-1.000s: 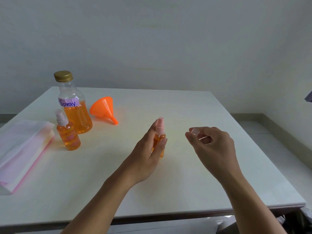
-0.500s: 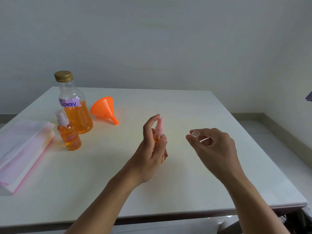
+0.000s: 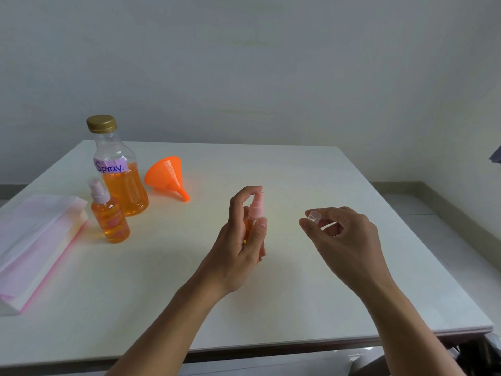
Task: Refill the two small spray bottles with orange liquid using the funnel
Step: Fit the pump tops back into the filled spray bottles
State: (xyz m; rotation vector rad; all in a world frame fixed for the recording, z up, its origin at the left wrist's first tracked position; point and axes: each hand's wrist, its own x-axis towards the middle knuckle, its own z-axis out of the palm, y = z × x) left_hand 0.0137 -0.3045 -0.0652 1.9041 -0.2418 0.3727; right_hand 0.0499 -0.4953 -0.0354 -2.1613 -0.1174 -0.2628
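Note:
My left hand (image 3: 238,248) holds a small spray bottle (image 3: 254,215) with orange liquid and a pink pump head upright above the table middle; the index finger curls over the top of the pump. To its right, my right hand (image 3: 344,240) pinches a small clear cap (image 3: 314,216) between thumb and fingers. A second small spray bottle (image 3: 108,213), filled with orange liquid and capped, stands at the left. Behind it is a large bottle (image 3: 119,169) labelled "Spray", gold lid on, about half full of orange liquid. An orange funnel (image 3: 166,176) lies on its side beside it.
The white table (image 3: 298,294) ends at a front edge near me and a right edge with floor beyond. A pink and white folded packet (image 3: 35,245) lies at the left edge. A pale wall rises behind the table.
My left index finger has lifted from the bottle's side and curled over the pump top. The right hand with the clear cap has stayed almost still.

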